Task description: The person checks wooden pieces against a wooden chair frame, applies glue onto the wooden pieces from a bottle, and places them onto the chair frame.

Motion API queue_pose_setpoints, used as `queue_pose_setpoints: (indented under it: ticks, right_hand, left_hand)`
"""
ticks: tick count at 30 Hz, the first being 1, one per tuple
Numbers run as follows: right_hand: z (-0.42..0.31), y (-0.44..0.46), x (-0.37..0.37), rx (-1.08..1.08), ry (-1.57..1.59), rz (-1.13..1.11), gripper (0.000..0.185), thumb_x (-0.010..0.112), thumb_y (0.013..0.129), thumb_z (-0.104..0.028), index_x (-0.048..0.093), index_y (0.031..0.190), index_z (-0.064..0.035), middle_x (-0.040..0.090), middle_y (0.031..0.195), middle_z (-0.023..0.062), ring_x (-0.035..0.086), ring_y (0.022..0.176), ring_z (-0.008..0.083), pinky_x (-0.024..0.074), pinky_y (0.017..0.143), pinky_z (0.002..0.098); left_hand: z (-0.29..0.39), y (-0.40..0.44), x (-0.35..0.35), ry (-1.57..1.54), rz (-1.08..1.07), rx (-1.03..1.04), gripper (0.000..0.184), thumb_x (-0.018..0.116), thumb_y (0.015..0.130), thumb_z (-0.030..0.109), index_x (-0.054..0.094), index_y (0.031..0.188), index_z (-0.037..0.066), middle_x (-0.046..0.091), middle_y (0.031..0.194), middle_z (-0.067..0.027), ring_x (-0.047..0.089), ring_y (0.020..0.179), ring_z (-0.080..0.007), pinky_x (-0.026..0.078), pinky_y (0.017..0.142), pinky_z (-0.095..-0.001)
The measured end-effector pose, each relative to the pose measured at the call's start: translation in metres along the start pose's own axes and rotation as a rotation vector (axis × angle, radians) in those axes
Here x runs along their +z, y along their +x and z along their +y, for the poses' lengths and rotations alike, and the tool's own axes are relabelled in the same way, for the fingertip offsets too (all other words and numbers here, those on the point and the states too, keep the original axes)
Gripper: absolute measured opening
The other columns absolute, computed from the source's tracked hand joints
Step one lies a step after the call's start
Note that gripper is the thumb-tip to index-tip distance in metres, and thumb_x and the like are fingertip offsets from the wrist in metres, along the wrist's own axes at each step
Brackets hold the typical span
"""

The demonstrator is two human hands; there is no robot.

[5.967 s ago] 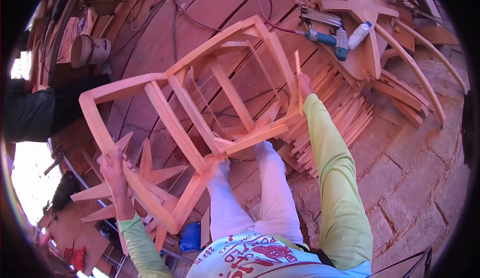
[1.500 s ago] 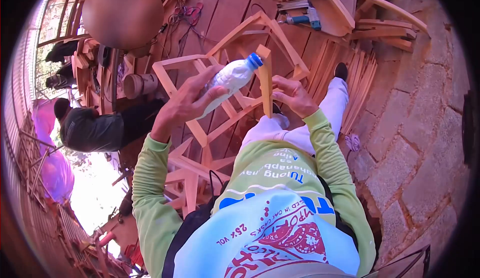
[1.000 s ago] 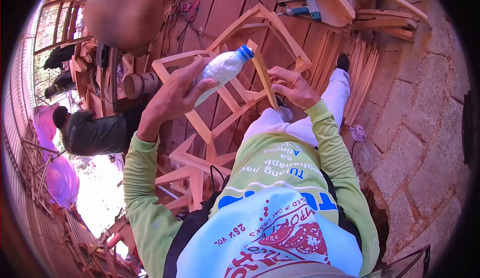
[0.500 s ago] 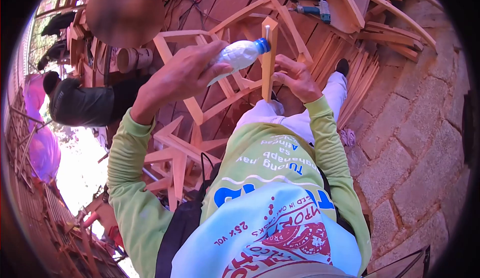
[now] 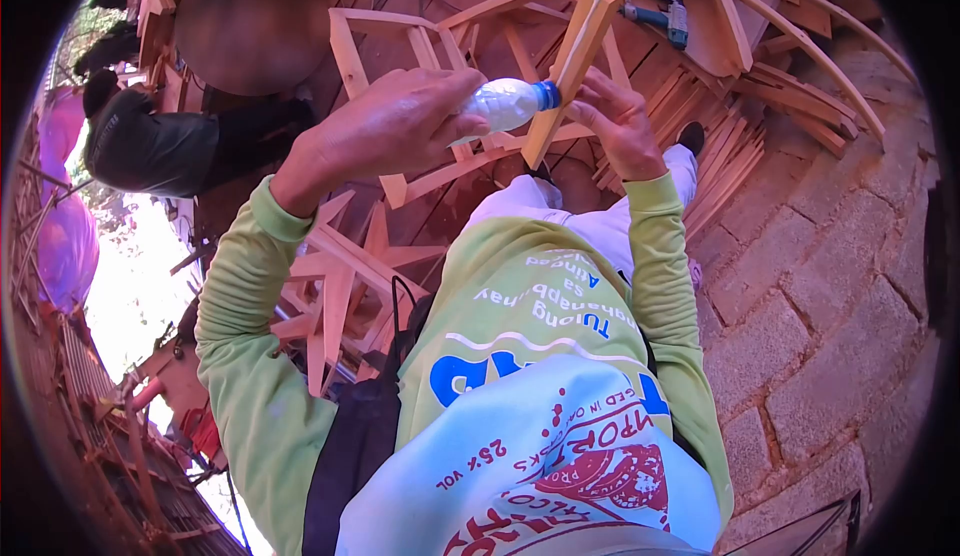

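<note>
My left hand [image 5: 405,121] is wrapped round a clear plastic bottle [image 5: 503,106] full of white stuff that looks like glue. The bottle is tipped sideways, and its blue cap [image 5: 547,95] meets the face of a short wooden piece [image 5: 574,66]. A white bead [image 5: 584,36] runs along that face from the upper end down to the cap. My right hand [image 5: 615,121] grips the wooden piece from its right side, fingers partly hidden behind it. The piece is held up at a slant above my legs.
Wooden frames [image 5: 455,171] stand on the floor ahead, with star-shaped wooden pieces [image 5: 335,276] to the left. Thin wood strips [image 5: 715,171] lie by my foot. A power drill [image 5: 668,22] rests beyond them. Another person [image 5: 155,151] bends over at the left.
The wooden piece has tilted, its upper end going right. The bottle cap has moved down along it, and the white bead is now much longer.
</note>
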State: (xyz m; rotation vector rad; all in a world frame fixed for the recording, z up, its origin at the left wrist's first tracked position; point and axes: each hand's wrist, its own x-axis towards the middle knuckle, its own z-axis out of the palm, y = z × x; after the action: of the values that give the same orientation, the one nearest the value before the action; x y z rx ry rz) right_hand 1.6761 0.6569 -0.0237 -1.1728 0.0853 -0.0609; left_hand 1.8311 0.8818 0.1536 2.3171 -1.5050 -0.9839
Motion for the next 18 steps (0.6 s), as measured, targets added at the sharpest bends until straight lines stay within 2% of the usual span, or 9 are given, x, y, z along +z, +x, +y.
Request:
queue_pose_setpoints:
  ticks: [4,7,10,15,18]
  right_hand:
    - [-0.011,0.009,0.005,-0.046,-0.001,-0.009,0.035,0.068,0.1,0.001,0.065,0.135,0.0022,0.069,0.124,0.0036,0.067,0.111,0.0152,0.053,0.103,0.0322]
    - [-0.017,0.015,0.004,-0.065,0.029,-0.013,0.038,0.066,0.1,0.001,0.064,0.138,0.0027,0.07,0.128,0.0069,0.068,0.118,0.0184,0.0531,0.106,0.0331]
    - [-0.025,0.02,0.0,-0.112,-0.002,0.0,0.045,0.063,0.103,-0.001,0.056,0.147,0.0056,0.067,0.141,0.02,0.064,0.132,0.0264,0.0513,0.113,0.0388]
    - [-0.046,0.027,-0.004,-0.133,0.151,0.018,0.044,0.06,0.107,-0.003,0.054,0.15,0.0052,0.064,0.143,0.0212,0.064,0.132,0.0295,0.0535,0.113,0.0418]
    - [-0.047,0.028,-0.012,-0.128,0.239,0.041,0.045,0.059,0.107,-0.004,0.053,0.151,0.0045,0.064,0.143,0.0207,0.064,0.132,0.0297,0.0545,0.112,0.0429]
  left_hand:
    - [-0.006,-0.014,0.012,-0.009,0.013,-0.009,0.039,0.065,0.105,0.031,0.054,0.128,0.001,0.067,0.098,-0.0259,0.065,0.093,-0.0486,0.05,0.079,-0.0531]
    - [-0.007,-0.021,0.017,-0.009,-0.019,-0.054,0.038,0.065,0.105,0.03,0.054,0.127,0.001,0.068,0.101,-0.0255,0.065,0.095,-0.0484,0.051,0.08,-0.0525]
    - [-0.012,-0.032,0.028,-0.02,-0.006,-0.071,0.039,0.066,0.104,0.03,0.055,0.127,0.001,0.068,0.102,-0.0252,0.065,0.096,-0.0485,0.051,0.08,-0.0522]
    - [-0.025,-0.047,0.045,-0.124,0.052,-0.032,0.044,0.066,0.105,0.03,0.054,0.133,-0.001,0.068,0.105,-0.0248,0.065,0.095,-0.0458,0.051,0.082,-0.0501]
    - [-0.035,-0.055,0.058,-0.218,0.115,-0.042,0.047,0.064,0.106,0.031,0.053,0.14,0.001,0.068,0.108,-0.0231,0.066,0.095,-0.0402,0.052,0.086,-0.0467]
